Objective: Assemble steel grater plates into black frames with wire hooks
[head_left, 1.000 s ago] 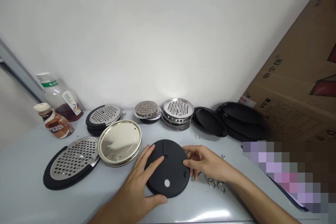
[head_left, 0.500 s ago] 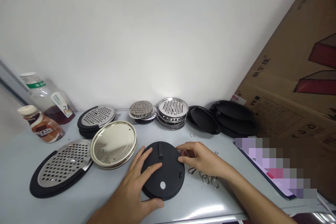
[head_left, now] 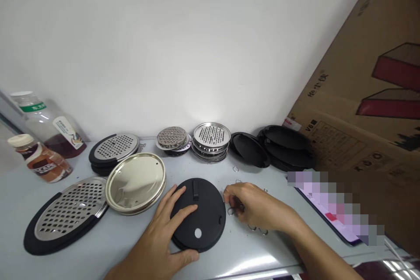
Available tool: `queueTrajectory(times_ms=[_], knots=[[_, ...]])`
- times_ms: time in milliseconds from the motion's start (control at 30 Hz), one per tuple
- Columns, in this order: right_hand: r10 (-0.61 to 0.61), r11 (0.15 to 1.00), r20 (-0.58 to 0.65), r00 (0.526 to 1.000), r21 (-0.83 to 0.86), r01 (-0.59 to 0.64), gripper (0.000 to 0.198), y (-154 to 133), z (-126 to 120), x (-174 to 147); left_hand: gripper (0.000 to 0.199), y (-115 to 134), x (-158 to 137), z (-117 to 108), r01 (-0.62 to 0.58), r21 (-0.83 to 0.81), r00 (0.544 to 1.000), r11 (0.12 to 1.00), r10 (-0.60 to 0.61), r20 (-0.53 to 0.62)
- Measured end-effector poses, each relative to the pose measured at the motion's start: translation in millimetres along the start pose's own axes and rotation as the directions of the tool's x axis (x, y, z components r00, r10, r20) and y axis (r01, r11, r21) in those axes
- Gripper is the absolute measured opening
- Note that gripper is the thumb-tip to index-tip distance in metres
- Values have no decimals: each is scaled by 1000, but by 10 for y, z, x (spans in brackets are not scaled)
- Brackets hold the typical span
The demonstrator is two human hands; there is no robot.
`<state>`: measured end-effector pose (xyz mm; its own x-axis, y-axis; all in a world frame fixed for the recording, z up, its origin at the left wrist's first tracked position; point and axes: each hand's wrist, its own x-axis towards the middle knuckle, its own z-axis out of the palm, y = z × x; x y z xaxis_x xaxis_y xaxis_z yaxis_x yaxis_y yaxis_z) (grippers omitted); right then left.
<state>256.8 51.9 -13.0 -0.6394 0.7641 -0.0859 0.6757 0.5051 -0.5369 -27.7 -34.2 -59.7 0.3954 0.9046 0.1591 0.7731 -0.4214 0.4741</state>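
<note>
My left hand [head_left: 160, 236] lies with spread fingers on a black round plate [head_left: 203, 214], its thumb at the near edge. A raised tab and a white spot show on that plate. To the right of it, my right hand [head_left: 254, 203] is curled low over the table, fingertips pinched at a small metal ring [head_left: 231, 211]; the hand partly hides the grip. More metal rings [head_left: 263, 231] lie under and beside this hand. Left of the black plate is a stack of shiny round metal discs [head_left: 136, 183].
Oval graters with black rims [head_left: 70, 212] lie at the left, near two bottles [head_left: 44, 164]. Along the wall stand perforated metal discs [head_left: 211, 135] and black dishes [head_left: 284, 148]. A tablet-like device [head_left: 324, 210], partly blurred, and a large cardboard box [head_left: 344, 140] are on the right.
My right hand has left the black plate's edge and moved to the metal rings beside it. My left hand stays on the plate. The view has shifted slightly.
</note>
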Motion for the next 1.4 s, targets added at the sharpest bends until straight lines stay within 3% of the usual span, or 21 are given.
queueTrajectory(times_ms=[200,400,733,1133,1400], knots=[[14,998,-59,998,-53,-17,31,-26,83,23,76,1,6,-8,-7,25,1000,1000,7,-6],[9,989,-138,990,-148,-30,37,-17,155,71,74,5,-16,-21,-40,66,999,997,41,-11],[37,990,-205,978,-127,-64,39,68,272,200,80,24,-115,-112,-59,141,998,988,53,44],[55,986,-189,980,-143,-83,41,15,244,222,81,17,-107,-90,-36,112,998,993,31,48],[-19,985,-174,984,-173,-12,36,-14,114,213,80,36,-92,-121,-18,86,999,996,13,52]])
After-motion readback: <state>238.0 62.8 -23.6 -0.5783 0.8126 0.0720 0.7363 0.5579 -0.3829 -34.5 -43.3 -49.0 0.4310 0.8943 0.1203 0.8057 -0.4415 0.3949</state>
